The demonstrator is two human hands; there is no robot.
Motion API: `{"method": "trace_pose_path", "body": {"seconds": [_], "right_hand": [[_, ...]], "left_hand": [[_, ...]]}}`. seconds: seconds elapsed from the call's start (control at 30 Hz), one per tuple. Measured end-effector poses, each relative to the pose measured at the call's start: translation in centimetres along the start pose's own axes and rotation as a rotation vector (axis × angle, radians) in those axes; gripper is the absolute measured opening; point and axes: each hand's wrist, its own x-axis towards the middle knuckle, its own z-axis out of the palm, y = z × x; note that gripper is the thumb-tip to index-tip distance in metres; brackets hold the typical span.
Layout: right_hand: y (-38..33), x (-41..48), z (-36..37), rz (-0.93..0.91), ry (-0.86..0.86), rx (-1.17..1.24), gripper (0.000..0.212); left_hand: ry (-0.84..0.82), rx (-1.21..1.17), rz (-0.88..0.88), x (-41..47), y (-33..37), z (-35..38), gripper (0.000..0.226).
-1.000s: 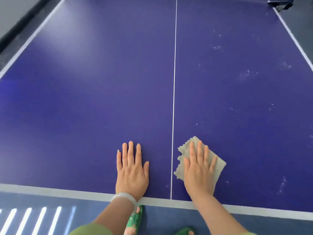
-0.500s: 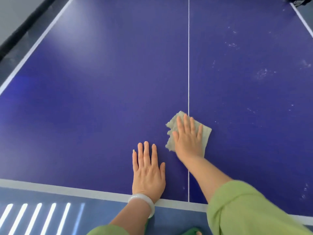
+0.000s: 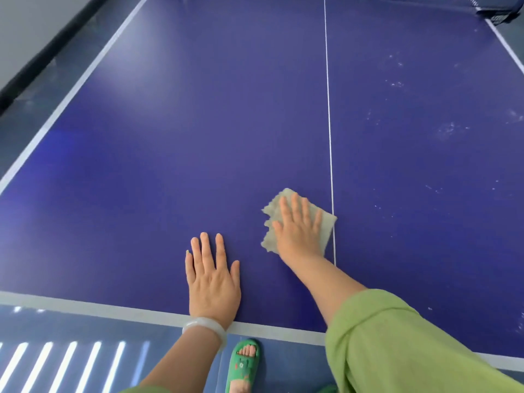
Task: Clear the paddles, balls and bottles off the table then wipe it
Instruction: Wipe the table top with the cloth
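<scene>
The blue table-tennis table [image 3: 198,131] fills the view, with a white centre line running away from me. A pale grey-green cloth [image 3: 326,222] lies flat on it just left of that line. My right hand [image 3: 297,231] presses on the cloth with straight, spread fingers. My left hand [image 3: 212,282] rests flat on the bare table near the front edge, fingers straight, a pale bangle on the wrist. No paddles, balls or bottles show on the surface.
White smudges [image 3: 448,129] speckle the right half of the table. The net post [image 3: 502,15] sits at the far right corner. My green slipper [image 3: 243,361] stands on the floor below the white front edge. A dark floor strip runs along the left.
My right hand has slid the cloth leftwards, from the right of the centre line to just left of it. My left hand stays planted on the table.
</scene>
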Motion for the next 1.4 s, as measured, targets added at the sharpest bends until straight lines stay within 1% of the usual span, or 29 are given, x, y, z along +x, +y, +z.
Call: {"method": "trace_pose_path", "body": {"seconds": [0.03, 0.1, 0.17, 0.23, 0.27, 0.3, 0.37, 0.4, 0.43, 0.47, 0.53, 0.6, 0.63, 0.7, 0.73, 0.77, 0.8, 0.87, 0.93, 0.97, 1.0, 1.03, 1.1, 1.17, 1.2, 1.23, 1.27, 1.3, 1.4], "right_hand": [[-1.3, -0.6, 0.6, -0.087, 0.013, -0.007, 0.057], [-2.6, -4.1, 2.1, -0.191, 0.054, -0.046, 0.057], [-1.2, -8.4, 3.2, -0.255, 0.076, -0.061, 0.058], [2.5, -10.7, 3.5, -0.246, 0.071, -0.090, 0.059], [4.8, -10.6, 3.3, -0.194, 0.092, -0.115, 0.059], [6.9, -9.9, 2.9, -0.100, 0.098, -0.120, 0.060], [9.5, -7.4, 1.8, 0.160, 0.073, -0.072, 0.059], [9.5, -6.4, 1.3, 0.267, 0.056, -0.027, 0.058], [8.7, -6.0, 1.0, 0.335, 0.047, 0.004, 0.059], [7.3, -6.0, 1.1, 0.338, 0.055, 0.026, 0.060], [3.8, -8.2, 2.6, 0.203, 0.109, 0.005, 0.060], [1.7, -12.2, 4.3, -0.006, 0.137, -0.053, 0.060], [2.0, -13.9, 4.8, -0.100, 0.127, -0.074, 0.060], [5.0, -15.6, 5.1, -0.195, 0.124, -0.106, 0.058], [7.3, -15.8, 5.0, -0.183, 0.153, -0.127, 0.058], [9.9, -15.8, 5.0, -0.128, 0.176, -0.152, 0.057], [12.5, -15.4, 4.8, -0.035, 0.193, -0.168, 0.057], [16.4, -14.4, 3.9, 0.192, 0.192, -0.108, 0.059], [17.2, -13.5, 3.7, 0.336, 0.191, -0.014, 0.059], [16.2, -13.4, 3.7, 0.361, 0.205, 0.008, 0.059], [14.8, -13.7, 3.9, 0.339, 0.220, 0.003, 0.059], [13.3, -14.2, 4.2, 0.272, 0.235, -0.017, 0.060], [11.5, -15.8, 4.8, 0.043, 0.219, -0.059, 0.058], [12.8, -17.2, 4.9, -0.166, 0.196, -0.090, 0.056], [14.4, -17.4, 4.6, -0.221, 0.194, -0.095, 0.056], [16.6, -17.5, 4.4, -0.232, 0.204, -0.110, 0.056], [19.0, -17.4, 4.3, -0.197, 0.215, -0.134, 0.055], [21.6, -17.2, 4.2, -0.115, 0.224, -0.156, 0.055], [28.7, -16.6, 3.2, 0.240, 0.230, -0.101, 0.059]], "left_hand": [[0.000, -0.001, -0.007, 0.0, 0.0, 0.1, 0.066], [0.005, -0.006, -0.009, 0.0, 0.0, -0.1, 0.064], [0.011, -0.006, -0.002, 0.0, 0.0, -0.2, 0.064], [0.007, -0.010, -0.010, 0.0, 0.1, -0.2, 0.064], [0.001, -0.008, -0.014, 0.0, 0.1, -0.2, 0.064], [-0.006, -0.004, -0.016, 0.0, 0.2, -0.2, 0.064], [-0.016, 0.005, -0.019, 0.1, 0.2, -0.2, 0.065], [-0.020, 0.011, -0.020, 0.1, 0.2, -0.1, 0.065], [-0.024, 0.016, -0.020, 0.1, 0.2, -0.1, 0.065], [-0.025, 0.020, -0.019, 0.1, 0.2, -0.1, 0.065], [-0.029, 0.026, -0.020, 0.1, 0.1, -0.1, 0.066], [-0.039, 0.030, -0.019, 0.2, 0.1, -0.1, 0.067], [-0.039, 0.028, -0.015, 0.2, 0.1, 0.0, 0.067], [-0.026, 0.018, -0.009, 0.1, 0.0, 0.0, 0.067], [-0.016, 0.013, -0.007, 0.1, 0.0, 0.0, 0.067], [-0.006, 0.009, -0.006, 0.1, 0.0, 0.0, 0.066], [0.004, 0.005, -0.006, 0.1, 0.0, 0.0, 0.066], [0.014, -0.005, -0.011, 0.0, 0.1, -0.1, 0.065], [0.015, 0.003, -0.016, 0.1, 0.1, 0.0, 0.059], [0.004, 0.006, -0.022, 0.1, 0.3, -0.2, 0.058], [-0.014, 0.007, -0.034, 0.2, 0.5, -0.3, 0.060], [-0.040, 0.003, -0.052, 0.3, 1.1, -0.6, 0.062], [-0.074, -0.019, -0.043, 0.2, 3.1, -1.1, 0.062], [-0.083, -0.030, 0.089, -0.5, 6.3, -1.1, 0.063], [-0.084, -0.030, 0.165, -1.0, 8.3, -0.9, 0.066], [-0.081, -0.038, 0.222, -1.6, 10.4, -0.7, 0.069], [-0.073, -0.056, 0.256, -2.2, 12.5, -0.5, 0.070], [-0.065, -0.072, 0.276, -2.8, 14.6, -0.2, 0.069], [-0.081, -0.094, 0.297, -4.9, 20.6, 1.0, 0.066]]}}
